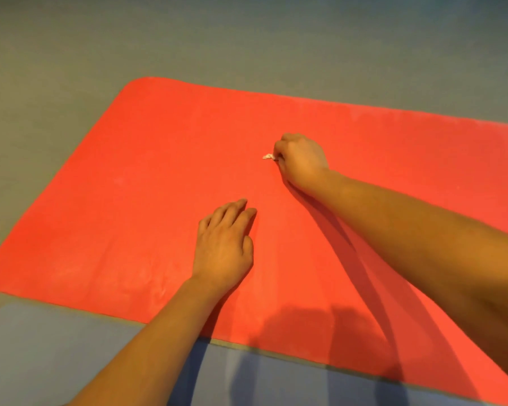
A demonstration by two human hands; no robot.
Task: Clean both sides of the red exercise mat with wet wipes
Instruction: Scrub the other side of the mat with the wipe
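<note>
The wipe (267, 156) is mostly hidden in the right hand (301, 159), fingers curled round it; the mat (129, 171) beneath runs off frame rightward. The left hand (223, 247) lies flat on it, fingers straight; grey floor (247, 39) around.

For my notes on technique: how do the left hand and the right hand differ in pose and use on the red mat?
The left hand lies flat, fingers straight; the right hand is curled. The left hand holds nothing; the right hand's grip pinches a small white wipe. The left hand is nearer the person; the right hand reaches farther. Both are on the red mat.
</note>
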